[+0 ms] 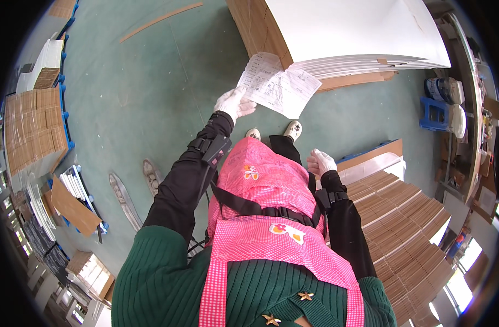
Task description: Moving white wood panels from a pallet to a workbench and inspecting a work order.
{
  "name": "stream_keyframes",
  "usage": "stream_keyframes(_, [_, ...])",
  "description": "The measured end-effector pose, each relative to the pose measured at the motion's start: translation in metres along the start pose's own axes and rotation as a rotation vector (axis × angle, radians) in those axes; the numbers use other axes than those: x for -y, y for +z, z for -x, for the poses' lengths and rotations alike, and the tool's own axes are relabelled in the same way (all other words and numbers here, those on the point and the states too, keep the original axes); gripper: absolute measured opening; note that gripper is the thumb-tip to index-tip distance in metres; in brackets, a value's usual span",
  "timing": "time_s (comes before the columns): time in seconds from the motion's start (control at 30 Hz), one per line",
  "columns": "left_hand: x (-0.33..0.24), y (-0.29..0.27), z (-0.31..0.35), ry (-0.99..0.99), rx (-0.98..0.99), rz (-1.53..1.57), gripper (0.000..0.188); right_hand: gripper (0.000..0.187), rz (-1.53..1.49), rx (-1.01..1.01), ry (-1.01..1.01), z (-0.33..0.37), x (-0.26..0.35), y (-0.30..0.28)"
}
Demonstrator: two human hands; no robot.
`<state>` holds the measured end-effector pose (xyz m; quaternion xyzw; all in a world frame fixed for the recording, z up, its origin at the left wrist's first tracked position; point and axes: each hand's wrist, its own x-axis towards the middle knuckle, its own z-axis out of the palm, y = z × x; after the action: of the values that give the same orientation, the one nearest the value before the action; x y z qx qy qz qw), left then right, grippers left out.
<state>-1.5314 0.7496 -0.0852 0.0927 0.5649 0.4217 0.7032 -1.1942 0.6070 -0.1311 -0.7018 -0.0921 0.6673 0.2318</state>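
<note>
My left hand [236, 103], in a white glove, is closed on the left edge of a creased sheet of paper [279, 87] with printing on it. The paper is held out in front of me, overlapping the lower corner of a tall stack of white-topped cardboard sheets [347, 32]. My right hand [321, 162], also in a white glove, hangs low by my right side with its fingers curled. Whether anything is inside those fingers cannot be made out. Nearest to it is a board leaning by a pile of flattened cardboard [397, 218].
Bundled flat cardboard [35, 128] stands along the left. A brown strip [161, 22] lies on the green floor ahead. At the right are a blue stool [435, 114] and a loaded shelf [470, 109]. The forks of a pallet truck [124, 199] lie behind my left arm.
</note>
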Motion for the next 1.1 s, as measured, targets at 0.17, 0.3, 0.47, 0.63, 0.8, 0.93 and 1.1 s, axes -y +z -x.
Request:
stream_keyframes(0.17, [0.0007, 0.0019, 0.0005, -0.002, 0.009, 0.011, 0.030, 0.035, 0.008, -0.005, -0.014, -0.0017, -0.0024, -0.0017])
stream_keyframes(0.3, [0.0015, -0.0008, -0.0018, 0.001, 0.004, 0.007, 0.030, 0.036, 0.023, -0.012, -0.008, -0.0016, -0.0010, 0.0005])
stream_keyframes(0.47, [0.0008, -0.0002, -0.0027, -0.005, 0.012, 0.009, 0.028, 0.035, 0.025, -0.013, -0.013, -0.0025, 0.0000, 0.0008])
stream_keyframes(0.63, [0.0017, -0.0016, -0.0055, -0.007, 0.016, 0.005, 0.029, 0.035, 0.023, -0.017, -0.013, -0.0022, 0.0027, 0.0028])
stream_keyframes(0.8, [0.0026, -0.0032, -0.0085, -0.014, 0.023, 0.007, 0.030, 0.036, 0.040, -0.028, -0.002, -0.0033, 0.0030, 0.0022])
stream_keyframes(0.93, [0.0031, -0.0026, -0.0092, -0.024, 0.011, 0.013, 0.030, 0.036, 0.063, -0.023, -0.008, -0.0045, 0.0025, 0.0012])
stream_keyframes(1.1, [0.0025, -0.0009, -0.0080, -0.022, 0.005, 0.019, 0.031, 0.037, 0.066, -0.016, -0.007, -0.0071, 0.0013, -0.0002])
